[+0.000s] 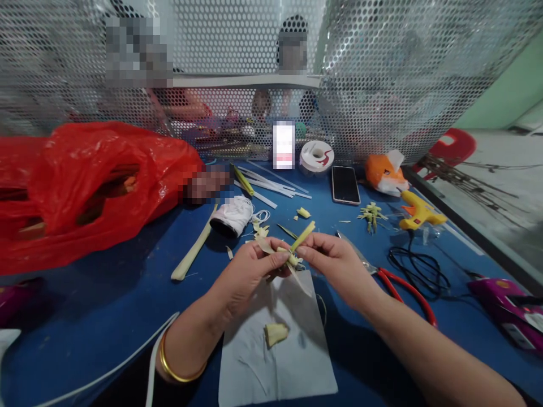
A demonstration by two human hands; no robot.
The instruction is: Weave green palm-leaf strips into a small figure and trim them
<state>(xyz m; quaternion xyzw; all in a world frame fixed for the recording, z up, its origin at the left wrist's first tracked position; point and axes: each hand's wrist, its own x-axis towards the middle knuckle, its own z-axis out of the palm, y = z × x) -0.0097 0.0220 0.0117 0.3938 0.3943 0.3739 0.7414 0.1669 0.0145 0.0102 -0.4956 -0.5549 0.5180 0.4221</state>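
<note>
My left hand (257, 263) is closed, thumb and fingers pinching a bundle of pale yellow-green plant pieces (292, 259) with thin whitish flaps. A stiff yellow-green plant strip (304, 235) slants up out of the bundle. My right hand (333, 257), also closed, pinches at the base of this strip, close against the left fingertips. Fingers hide part of the bundle. Beneath both hands lies a white sheet (297, 362), with a short pale yellow plant piece (275, 334) on it. Small plant scraps (261, 230) are scattered just beyond my left hand.
Red-handled scissors (396, 285) and a yellow glue gun (419, 212) with black cable are at right. A phone (345, 185), white spool (317, 156) and pale strips (271, 183) lie farther back. At left are a stalk (195, 246), white thread (235, 215) and red bag (106, 192).
</note>
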